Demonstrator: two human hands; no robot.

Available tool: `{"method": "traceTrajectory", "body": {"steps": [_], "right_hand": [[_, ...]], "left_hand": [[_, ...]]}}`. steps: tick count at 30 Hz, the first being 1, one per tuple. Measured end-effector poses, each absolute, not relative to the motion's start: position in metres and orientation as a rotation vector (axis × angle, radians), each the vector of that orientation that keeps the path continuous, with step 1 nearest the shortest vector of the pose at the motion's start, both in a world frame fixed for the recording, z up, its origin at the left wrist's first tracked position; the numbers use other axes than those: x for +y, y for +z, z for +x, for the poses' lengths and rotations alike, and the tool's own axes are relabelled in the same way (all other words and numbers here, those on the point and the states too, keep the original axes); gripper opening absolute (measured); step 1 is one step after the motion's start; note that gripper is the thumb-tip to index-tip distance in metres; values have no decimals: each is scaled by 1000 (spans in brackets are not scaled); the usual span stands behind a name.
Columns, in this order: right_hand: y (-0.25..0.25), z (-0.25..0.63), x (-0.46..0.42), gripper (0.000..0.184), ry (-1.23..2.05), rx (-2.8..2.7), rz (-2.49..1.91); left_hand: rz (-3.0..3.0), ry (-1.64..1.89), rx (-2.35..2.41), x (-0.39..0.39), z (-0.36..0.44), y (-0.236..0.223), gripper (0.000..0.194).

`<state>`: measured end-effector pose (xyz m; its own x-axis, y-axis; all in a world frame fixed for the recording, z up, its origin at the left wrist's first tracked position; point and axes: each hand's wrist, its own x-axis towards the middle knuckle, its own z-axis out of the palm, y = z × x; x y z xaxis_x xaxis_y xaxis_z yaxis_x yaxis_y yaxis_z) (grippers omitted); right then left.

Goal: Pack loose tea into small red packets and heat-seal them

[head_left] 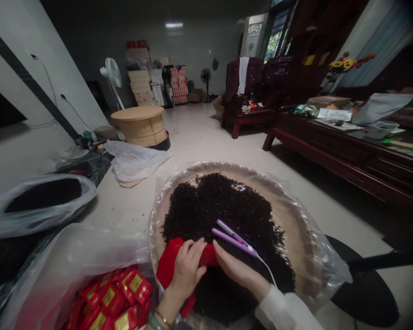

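Red packets (pixel 169 263) lie under my left hand (pixel 187 266), at the near left edge of a round shallow tray (pixel 298 238). The fingers of this hand curl over the red material. My right hand (pixel 239 270) comes in from the other side, its fingertips closed at the right end of the red piece; its thumb is hidden. Just beyond the right hand a purple mini hair straightener (pixel 234 241) rests, jaws apart, on a heap of dark dried leaves (pixel 223 201) that look like tea. A white cord (pixel 267 266) runs from it under the right forearm.
Left of the tray, a clear plastic bag (pixel 99 245) holds several filled red packets (pixel 112 298). Another open bag (pixel 86 188) contains dark material. A black round base (pixel 365 298) with a bar stands at right. Beyond are a low wooden table (pixel 330 160) and a round stool (pixel 137 114).
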<state>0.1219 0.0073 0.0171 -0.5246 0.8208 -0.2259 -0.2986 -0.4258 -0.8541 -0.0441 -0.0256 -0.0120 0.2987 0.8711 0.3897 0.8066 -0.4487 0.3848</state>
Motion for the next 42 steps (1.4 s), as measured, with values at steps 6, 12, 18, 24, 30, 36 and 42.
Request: {"method": "traceTrajectory", "body": {"steps": [6, 12, 18, 24, 30, 36, 42], "right_hand": [[28, 120, 40, 75, 1859, -1271, -898], [9, 76, 71, 54, 1027, -2211, -1090], [-3, 45, 84, 48, 455, -2856, -1175], [5, 72, 55, 38, 228, -2919, -1119], [6, 84, 38, 53, 266, -2925, -1151], [3, 87, 37, 33, 199, -2984, -1086], [5, 112, 32, 26, 337, -2942, -954]], "left_hand": [[1944, 1249, 1868, -2, -77, -24, 53], [1472, 1472, 2046, 10, -101, -27, 50], [1368, 1494, 2013, 6, -100, -28, 53], [1366, 1471, 2010, 7, -97, -29, 53], [1429, 1462, 1984, 11, -90, -27, 51], [1526, 1451, 1975, 12, -89, -27, 50], [1559, 1446, 1958, 15, -80, -24, 48]]}}
